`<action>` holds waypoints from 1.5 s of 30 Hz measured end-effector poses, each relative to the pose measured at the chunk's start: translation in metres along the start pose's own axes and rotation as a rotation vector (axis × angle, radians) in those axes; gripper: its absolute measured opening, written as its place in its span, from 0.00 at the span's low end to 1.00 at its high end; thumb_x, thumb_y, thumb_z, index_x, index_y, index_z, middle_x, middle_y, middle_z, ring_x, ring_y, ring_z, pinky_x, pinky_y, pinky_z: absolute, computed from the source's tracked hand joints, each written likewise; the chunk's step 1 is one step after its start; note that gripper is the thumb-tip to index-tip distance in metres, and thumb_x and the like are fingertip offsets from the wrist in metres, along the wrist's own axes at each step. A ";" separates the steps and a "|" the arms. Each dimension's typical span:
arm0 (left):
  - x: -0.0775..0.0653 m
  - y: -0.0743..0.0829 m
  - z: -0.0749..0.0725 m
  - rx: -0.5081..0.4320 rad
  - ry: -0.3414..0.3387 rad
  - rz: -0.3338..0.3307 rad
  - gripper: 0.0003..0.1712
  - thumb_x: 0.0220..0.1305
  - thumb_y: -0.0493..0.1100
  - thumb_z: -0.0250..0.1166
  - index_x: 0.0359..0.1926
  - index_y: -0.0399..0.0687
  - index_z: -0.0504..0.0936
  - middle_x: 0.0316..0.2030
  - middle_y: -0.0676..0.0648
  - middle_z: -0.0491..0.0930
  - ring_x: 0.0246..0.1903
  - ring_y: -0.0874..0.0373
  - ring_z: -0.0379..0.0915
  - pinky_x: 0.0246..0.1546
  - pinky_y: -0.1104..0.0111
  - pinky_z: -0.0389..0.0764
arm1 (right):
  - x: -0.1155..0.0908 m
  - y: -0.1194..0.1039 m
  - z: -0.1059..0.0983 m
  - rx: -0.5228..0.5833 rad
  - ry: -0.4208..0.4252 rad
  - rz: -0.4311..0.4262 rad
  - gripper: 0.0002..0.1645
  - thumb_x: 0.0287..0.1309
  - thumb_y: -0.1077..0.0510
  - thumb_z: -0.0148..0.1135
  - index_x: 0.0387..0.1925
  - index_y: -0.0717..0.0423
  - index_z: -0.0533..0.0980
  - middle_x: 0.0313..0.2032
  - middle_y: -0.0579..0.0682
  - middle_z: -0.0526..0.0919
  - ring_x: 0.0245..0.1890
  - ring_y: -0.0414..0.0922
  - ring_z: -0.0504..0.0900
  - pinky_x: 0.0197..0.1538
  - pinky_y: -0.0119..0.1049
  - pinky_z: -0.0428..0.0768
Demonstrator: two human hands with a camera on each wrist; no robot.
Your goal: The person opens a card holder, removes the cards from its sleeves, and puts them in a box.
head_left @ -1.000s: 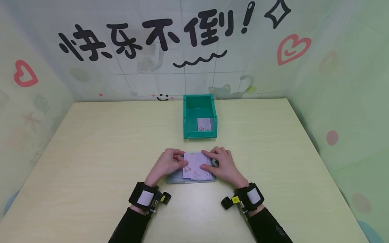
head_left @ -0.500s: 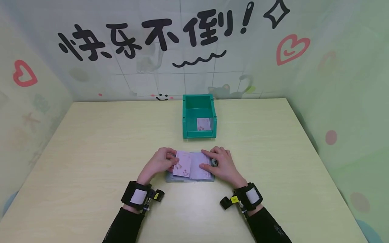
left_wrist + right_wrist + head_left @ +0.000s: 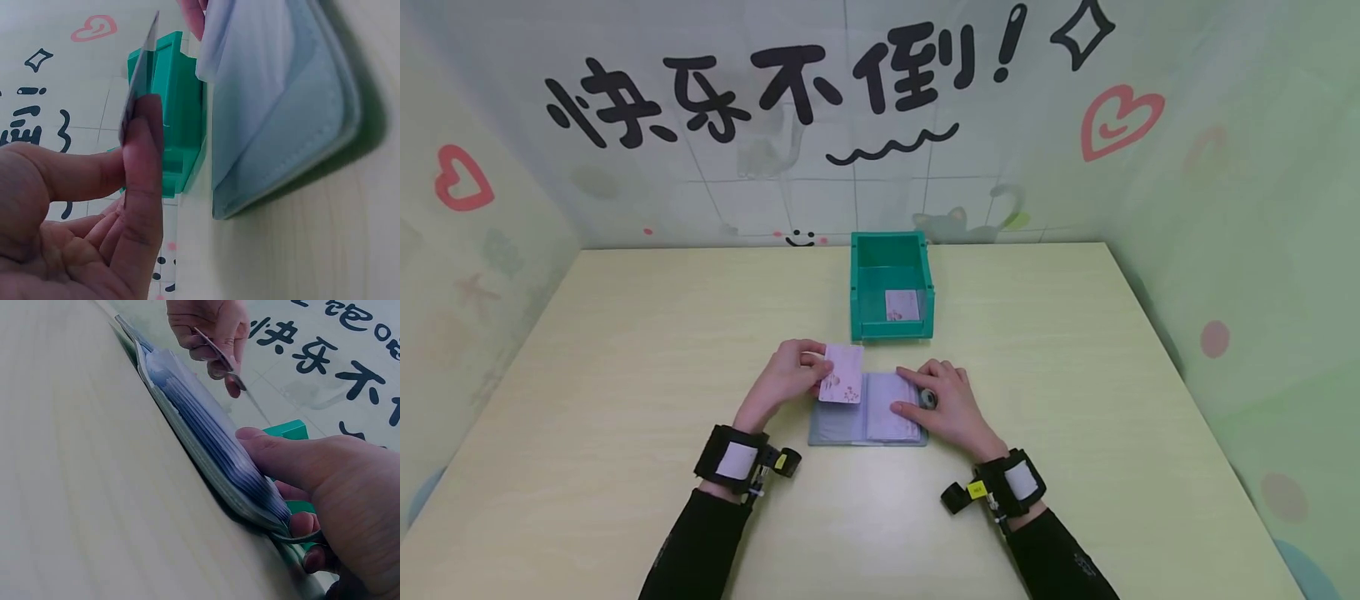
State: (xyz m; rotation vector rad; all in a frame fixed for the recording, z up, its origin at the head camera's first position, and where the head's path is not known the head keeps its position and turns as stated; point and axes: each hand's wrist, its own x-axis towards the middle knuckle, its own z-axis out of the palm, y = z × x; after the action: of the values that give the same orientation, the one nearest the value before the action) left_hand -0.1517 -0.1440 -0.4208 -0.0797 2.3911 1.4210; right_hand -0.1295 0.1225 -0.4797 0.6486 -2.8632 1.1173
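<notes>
A pale blue-grey card holder lies spread on the table, its clear sleeves stacked thickly on the right side. Above its left half, my left hand pinches a pink card with a small flower print between thumb and fingers. The left wrist view shows this card edge-on, apart from the holder. My right hand grips the holder's right edge, thumb on top of the sleeves. In the right wrist view, its other fingers curl at the edge by a strap.
Behind the holder stands a green bin with a low front wall, holding another pink card. The pale wooden table meets printed cloth walls at the back and sides.
The left hand has drawn the pink card leftward off the sleeves, then raised it up and away toward the bin side. The right hand has stayed on the card holder.
</notes>
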 end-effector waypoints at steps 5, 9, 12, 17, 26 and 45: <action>0.009 0.005 0.000 -0.097 0.051 0.069 0.23 0.72 0.37 0.60 0.64 0.31 0.71 0.47 0.32 0.82 0.33 0.57 0.78 0.32 0.73 0.81 | 0.000 0.000 -0.001 -0.003 -0.001 -0.002 0.34 0.54 0.45 0.74 0.62 0.50 0.79 0.36 0.46 0.73 0.41 0.44 0.66 0.51 0.42 0.58; 0.012 0.011 0.002 -0.169 0.074 0.121 0.24 0.72 0.36 0.60 0.65 0.32 0.71 0.47 0.31 0.82 0.32 0.58 0.79 0.31 0.75 0.81 | 0.000 0.001 -0.002 -0.002 -0.001 -0.004 0.33 0.55 0.46 0.74 0.62 0.50 0.79 0.36 0.46 0.74 0.41 0.44 0.66 0.51 0.42 0.58; 0.015 0.015 0.004 -0.193 0.093 0.149 0.24 0.72 0.36 0.60 0.65 0.33 0.71 0.46 0.31 0.82 0.32 0.59 0.79 0.32 0.75 0.82 | 0.000 0.001 -0.002 -0.002 0.001 -0.006 0.33 0.55 0.46 0.74 0.62 0.50 0.79 0.37 0.46 0.74 0.41 0.44 0.67 0.51 0.42 0.58; 0.021 0.022 0.008 -0.209 0.146 0.174 0.23 0.72 0.38 0.60 0.65 0.36 0.72 0.45 0.34 0.83 0.31 0.61 0.80 0.35 0.70 0.85 | 0.000 0.001 -0.003 -0.006 0.005 -0.003 0.33 0.55 0.45 0.74 0.62 0.50 0.79 0.37 0.46 0.74 0.41 0.43 0.67 0.50 0.42 0.58; 0.032 0.044 0.015 -0.210 0.171 0.229 0.25 0.71 0.39 0.61 0.66 0.39 0.73 0.39 0.40 0.82 0.30 0.62 0.83 0.42 0.58 0.86 | -0.001 0.011 -0.012 -0.047 -0.016 -0.006 0.33 0.57 0.44 0.72 0.63 0.49 0.78 0.40 0.47 0.75 0.44 0.46 0.68 0.51 0.43 0.58; 0.073 0.089 0.045 0.157 0.353 0.390 0.16 0.71 0.38 0.62 0.56 0.37 0.77 0.39 0.37 0.85 0.37 0.47 0.81 0.39 0.62 0.81 | -0.015 0.036 -0.029 -0.012 0.048 -0.005 0.32 0.55 0.47 0.73 0.61 0.51 0.79 0.39 0.49 0.74 0.42 0.45 0.68 0.50 0.43 0.57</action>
State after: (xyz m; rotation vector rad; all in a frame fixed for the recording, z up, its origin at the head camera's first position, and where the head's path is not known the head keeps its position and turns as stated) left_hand -0.2282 -0.0516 -0.3895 0.2033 2.9260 1.4724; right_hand -0.1333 0.1712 -0.4834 0.6192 -2.8240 1.0983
